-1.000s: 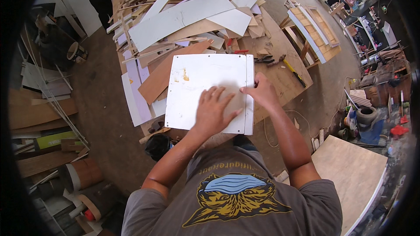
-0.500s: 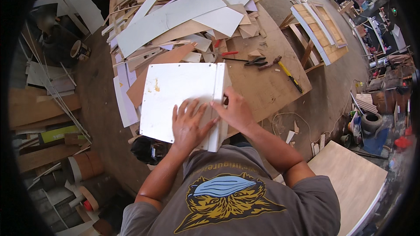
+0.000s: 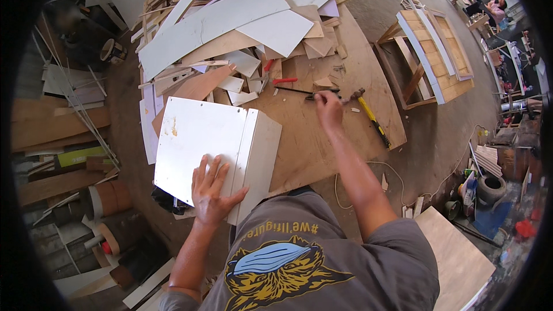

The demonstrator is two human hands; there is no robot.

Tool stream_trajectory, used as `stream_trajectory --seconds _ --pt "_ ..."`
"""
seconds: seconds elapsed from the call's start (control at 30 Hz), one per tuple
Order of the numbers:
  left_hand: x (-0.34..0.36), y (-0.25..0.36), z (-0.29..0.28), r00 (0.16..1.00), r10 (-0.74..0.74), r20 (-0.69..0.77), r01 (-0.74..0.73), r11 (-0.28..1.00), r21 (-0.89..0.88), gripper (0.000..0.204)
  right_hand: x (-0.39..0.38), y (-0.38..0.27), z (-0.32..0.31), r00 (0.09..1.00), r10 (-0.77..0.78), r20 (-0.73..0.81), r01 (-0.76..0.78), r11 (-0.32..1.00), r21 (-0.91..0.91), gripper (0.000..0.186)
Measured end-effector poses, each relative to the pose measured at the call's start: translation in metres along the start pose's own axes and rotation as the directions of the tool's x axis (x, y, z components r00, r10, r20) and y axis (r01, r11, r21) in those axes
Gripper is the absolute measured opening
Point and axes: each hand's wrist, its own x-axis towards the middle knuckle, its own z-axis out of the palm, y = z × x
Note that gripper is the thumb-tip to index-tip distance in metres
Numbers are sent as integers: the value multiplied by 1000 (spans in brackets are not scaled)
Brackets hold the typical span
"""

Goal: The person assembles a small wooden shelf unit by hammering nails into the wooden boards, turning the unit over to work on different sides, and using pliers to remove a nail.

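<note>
A white box-like wooden piece (image 3: 193, 138) with small dark nail spots rests tilted at the table's near edge, against my body. My left hand (image 3: 213, 193) lies on its upper face with the fingers spread. Out over the table, my right hand (image 3: 329, 109) is closed at the black pliers (image 3: 347, 98). The fingers hide most of the pliers, so the grip shows only in part. A hammer (image 3: 373, 118) with a yellow and black handle lies just right of that hand. To its left are red-handled pincers (image 3: 268, 75).
White and brown board offcuts (image 3: 213, 29) are heaped across the far left of the brown worktable (image 3: 314, 155). A wooden frame with slats (image 3: 429, 52) stands right of it. A cable (image 3: 397, 196) runs over the floor, and a plywood sheet (image 3: 452, 253) lies at lower right.
My right hand has left the box's edge and reached forward to the black pliers. The box has shifted left and turned, showing its side; my left hand has moved with it.
</note>
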Motion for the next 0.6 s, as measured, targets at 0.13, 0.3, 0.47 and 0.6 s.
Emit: stream_trajectory --seconds 0.13,0.3,0.47,0.6 --pt "1 2 0 1000 9 12 -9 1000 14 73 73 79 7 978 208 11 -203 964 -169 22" --pt "-2 1 0 1000 -11 12 11 1000 -2 75 129 109 25 972 202 123 -117 863 -492 24" --pt "-5 5 -7 997 -72 26 72 997 -14 76 147 110 51 916 347 202 -178 802 -570 23" --pt "1 0 -2 1000 -4 -5 4 1000 -25 73 150 158 52 978 68 195 61 809 -585 23"
